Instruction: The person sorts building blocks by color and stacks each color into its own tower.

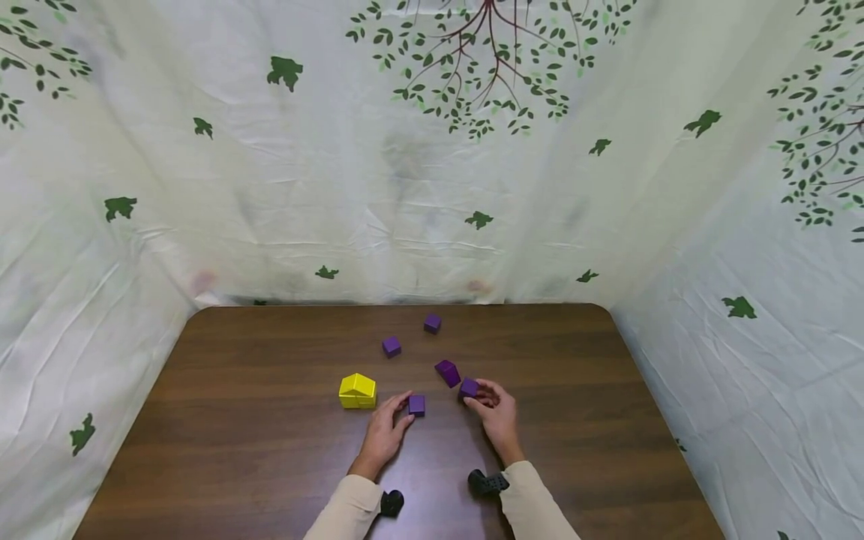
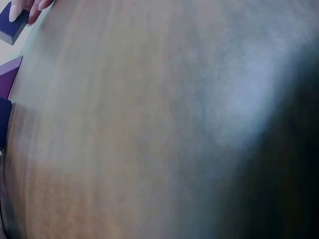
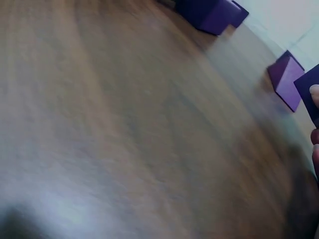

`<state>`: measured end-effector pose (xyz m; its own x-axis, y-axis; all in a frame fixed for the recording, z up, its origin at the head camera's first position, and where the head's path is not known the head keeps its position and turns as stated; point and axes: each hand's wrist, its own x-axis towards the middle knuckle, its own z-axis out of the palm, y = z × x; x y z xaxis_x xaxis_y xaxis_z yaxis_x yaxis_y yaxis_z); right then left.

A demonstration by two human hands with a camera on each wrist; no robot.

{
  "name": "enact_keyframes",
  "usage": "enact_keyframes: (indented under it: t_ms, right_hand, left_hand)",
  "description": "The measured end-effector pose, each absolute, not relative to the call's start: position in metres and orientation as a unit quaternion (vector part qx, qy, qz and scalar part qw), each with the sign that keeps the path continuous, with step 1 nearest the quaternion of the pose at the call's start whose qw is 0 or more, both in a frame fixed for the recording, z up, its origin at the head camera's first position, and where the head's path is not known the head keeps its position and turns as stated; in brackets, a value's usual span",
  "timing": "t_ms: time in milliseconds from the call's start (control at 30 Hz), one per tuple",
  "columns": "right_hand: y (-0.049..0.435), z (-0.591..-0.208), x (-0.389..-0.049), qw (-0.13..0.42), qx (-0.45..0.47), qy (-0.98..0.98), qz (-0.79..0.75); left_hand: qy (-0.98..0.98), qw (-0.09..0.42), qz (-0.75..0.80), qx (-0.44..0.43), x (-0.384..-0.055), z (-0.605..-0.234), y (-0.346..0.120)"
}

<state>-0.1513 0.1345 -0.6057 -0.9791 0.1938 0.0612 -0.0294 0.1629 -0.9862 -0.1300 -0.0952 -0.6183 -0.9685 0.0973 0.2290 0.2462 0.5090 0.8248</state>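
My left hand has its thumb and fingers at the near and far sides of a purple cube on the table. This cube is partly cut off in the left wrist view. Between thumb and fingertips, my right hand pinches another purple cube; the same cube shows at the right wrist view's edge. Just left of it and farther back lies a purple triangular prism, also visible as a wedge in the right wrist view.
A house-shaped group of yellow blocks stands left of my left hand. Two more purple cubes, one nearer and one by the back edge, sit on the brown wooden table. A leaf-printed white cloth hangs behind.
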Motion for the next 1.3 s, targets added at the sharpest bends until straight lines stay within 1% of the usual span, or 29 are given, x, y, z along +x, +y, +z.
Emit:
enact_keyframes:
  t_ms: [100,200,367,500,867,1100,1300]
  right_hand:
    - [0.128,-0.59,-0.143,0.062,-0.038,-0.759,0.648]
    - [0.122,-0.589,-0.14,0.042,-0.025,-0.758,0.65]
    - [0.114,-0.61,-0.144,0.058,0.01,-0.781,0.622]
    - [0.107,-0.612,-0.143,0.068,0.029,-0.803,0.591]
    - [0.099,-0.611,-0.143,0.067,0.052,-0.841,0.535]
    - [0.098,-0.612,-0.143,0.078,0.064,-0.857,0.506]
    - [0.095,-0.614,-0.145,0.087,0.069,-0.865,0.489]
  left_hand:
    - [-0.866,0.07,-0.484,-0.098,-0.131,-0.619,-0.096]
    - [-0.867,0.074,-0.483,-0.098,-0.13,-0.62,-0.096]
    - [-0.867,0.085,-0.48,-0.101,-0.13,-0.619,-0.096]
    - [-0.869,0.083,-0.477,-0.103,-0.129,-0.618,-0.096]
    - [-0.867,0.071,-0.484,-0.094,-0.13,-0.617,-0.095]
    - [-0.865,0.086,-0.482,-0.107,-0.131,-0.618,-0.095]
    - [-0.868,0.083,-0.478,-0.103,-0.131,-0.619,-0.095]
